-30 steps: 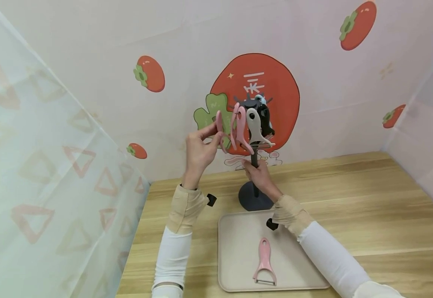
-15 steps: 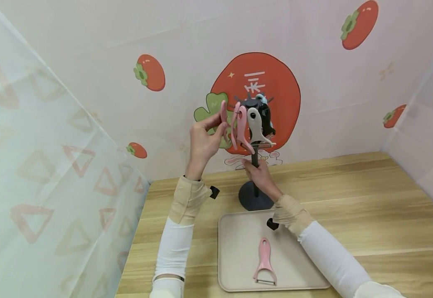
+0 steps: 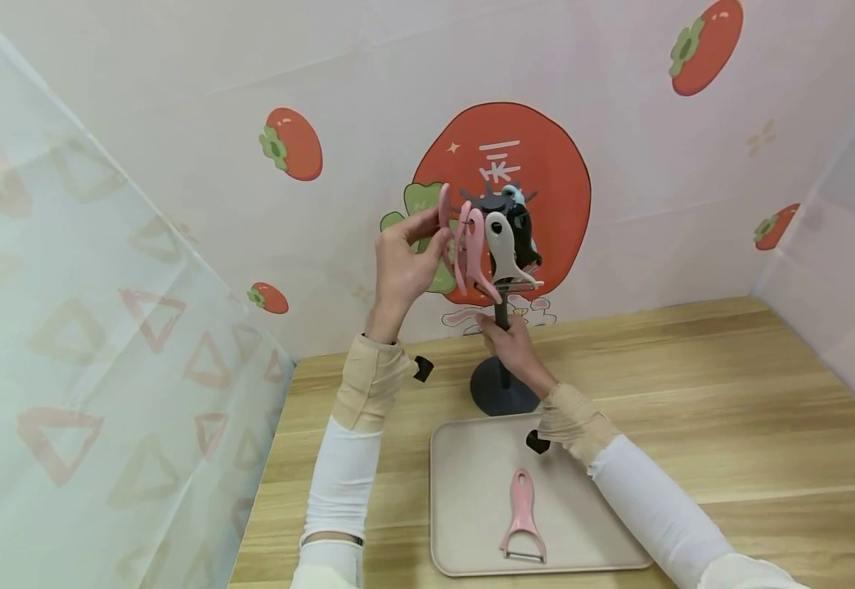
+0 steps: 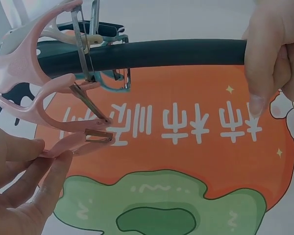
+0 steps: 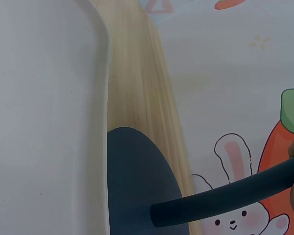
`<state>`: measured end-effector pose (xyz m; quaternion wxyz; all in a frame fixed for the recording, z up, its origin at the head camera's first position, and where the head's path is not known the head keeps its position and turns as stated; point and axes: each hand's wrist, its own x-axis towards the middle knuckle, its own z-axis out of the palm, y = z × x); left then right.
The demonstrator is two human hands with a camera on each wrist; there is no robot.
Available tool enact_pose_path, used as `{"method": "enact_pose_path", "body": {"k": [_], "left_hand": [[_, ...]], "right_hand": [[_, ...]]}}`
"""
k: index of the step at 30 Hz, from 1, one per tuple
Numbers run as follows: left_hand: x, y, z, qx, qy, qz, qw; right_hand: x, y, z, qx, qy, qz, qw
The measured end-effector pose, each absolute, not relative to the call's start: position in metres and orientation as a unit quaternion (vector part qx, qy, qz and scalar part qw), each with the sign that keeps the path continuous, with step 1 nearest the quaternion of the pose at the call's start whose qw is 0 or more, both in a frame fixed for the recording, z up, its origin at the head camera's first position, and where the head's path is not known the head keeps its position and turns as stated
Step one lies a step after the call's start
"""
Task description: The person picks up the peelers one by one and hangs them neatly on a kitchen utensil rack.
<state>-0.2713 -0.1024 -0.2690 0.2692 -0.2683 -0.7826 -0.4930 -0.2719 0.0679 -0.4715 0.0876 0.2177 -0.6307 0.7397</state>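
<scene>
My left hand pinches a pink peeler by its handle, held upright at the left side of a dark rotating stand. Two more pink peelers hang on the stand's hooks right beside it; the nearer pink peeler faces me. To their right hang a light grey peeler and a black peeler, with a pale blue one partly hidden behind. My right hand grips the stand's post below the hanging peelers; only its fingertips show in the right wrist view.
A beige tray lies on the wooden table in front of the stand's round base. On it rests another pink peeler. A printed cloth wall stands close behind the stand.
My left hand has risen and moved right with its pink peeler, nearing the stand's hooks. The right hand has stayed on the post.
</scene>
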Motion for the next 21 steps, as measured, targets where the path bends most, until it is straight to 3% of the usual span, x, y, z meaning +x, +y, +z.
{"method": "enact_pose_path", "body": {"k": [21], "left_hand": [[-0.277,-0.094,-0.251,-0.275,-0.796,-0.486,0.235]], "right_hand": [[-0.273,0.067,-0.471,0.211,-0.635,0.737,0.093]]}}
